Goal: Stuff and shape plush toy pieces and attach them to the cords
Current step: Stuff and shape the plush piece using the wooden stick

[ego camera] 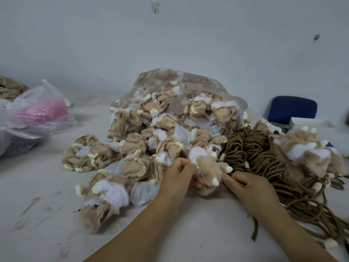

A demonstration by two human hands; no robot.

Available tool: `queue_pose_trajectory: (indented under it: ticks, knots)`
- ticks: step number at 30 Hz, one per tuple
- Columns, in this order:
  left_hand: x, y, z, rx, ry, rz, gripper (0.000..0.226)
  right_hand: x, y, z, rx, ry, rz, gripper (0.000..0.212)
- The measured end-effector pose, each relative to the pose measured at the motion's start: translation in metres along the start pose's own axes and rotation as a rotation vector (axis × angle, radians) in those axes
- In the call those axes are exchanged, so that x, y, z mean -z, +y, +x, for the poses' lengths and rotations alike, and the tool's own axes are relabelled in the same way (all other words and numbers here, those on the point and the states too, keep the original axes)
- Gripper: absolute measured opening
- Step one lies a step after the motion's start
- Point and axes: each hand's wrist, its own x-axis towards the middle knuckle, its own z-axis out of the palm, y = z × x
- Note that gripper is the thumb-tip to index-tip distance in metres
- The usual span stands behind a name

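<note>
The person holds a tan plush piece point(206, 168) with cream horns low in the middle of the view, just above the table point(47, 205). The left hand point(180, 172), at nine o'clock of the plush piece, has its fingers curled and pinches the white patch. The right hand point(247, 188), at four o'clock of it, is also curled, with thumb and forefinger pinching the fur beside one horn.

The brown cords point(251, 148) lie in a tangled heap at two o'clock of the plush piece, touching it, and trail away toward five o'clock. One loose end runs out from under the right wrist (whether the hand also grips it cannot be told).

From nine to twelve o'clock a pile of limp pieces point(132, 150) spills from a clear bag point(188, 82) lying on its side. Fluffy finished toys point(309, 154) sit on the cords at three o'clock. Beyond them, at two o'clock, are a blue chair point(292, 108) and a white box point(311, 123). Far off at ten o'clock a thin plastic bag point(41, 110) holds something pink.
</note>
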Motion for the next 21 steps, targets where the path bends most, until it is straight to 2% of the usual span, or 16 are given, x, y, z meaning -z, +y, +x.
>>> queue_pose_trajectory:
  ticks: [3,6,7,9,14,17,21]
  knots:
    - [-0.001,0.0,-0.001,-0.015,-0.03,0.03,0.018,-0.002,-0.004,-0.002,0.011,0.003,0.059,0.058]
    - [-0.007,0.004,-0.003,-0.032,-0.025,-0.001,0.011,-0.01,-0.009,-0.004,0.016,0.026,0.135,0.045]
    - [-0.008,0.004,-0.003,-0.045,-0.032,-0.01,0.02,-0.012,-0.01,-0.004,0.01,0.031,0.159,0.043]
    - [-0.011,0.004,-0.003,-0.084,-0.056,-0.028,0.031,-0.016,-0.011,-0.005,-0.009,0.021,0.196,0.041]
    - [-0.01,0.004,-0.007,-0.115,-0.045,-0.056,0.013,-0.016,-0.009,-0.005,-0.014,0.004,0.184,0.04]
    - [-0.009,0.003,-0.005,-0.103,-0.049,-0.098,0.019,-0.016,-0.01,-0.006,-0.013,-0.003,0.167,0.04]
    - [-0.006,0.001,-0.003,-0.093,-0.042,-0.041,0.024,-0.014,-0.009,-0.006,-0.009,-0.017,0.158,0.043]
